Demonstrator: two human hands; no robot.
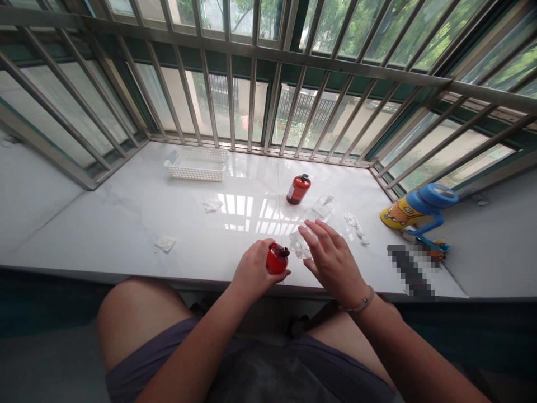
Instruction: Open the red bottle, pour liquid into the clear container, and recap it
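My left hand is wrapped round a red bottle with a black top, held near the table's front edge. The bottle leans slightly, and its black top points to the right. In my right hand is a clear see-through object, held between thumb and fingers. Its left end is close beside the bottle's black top; whether the two touch I cannot tell. Farther back stands a second red bottle with a black cap and a pale label. Clear crumpled plastic lies beside that bottle.
At the back left of the white table sits a white mesh basket. Crumpled white tissues lie about. A yellow-and-blue drink bottle stands at the right, near a blurred-out dark object. Metal bars line the window.
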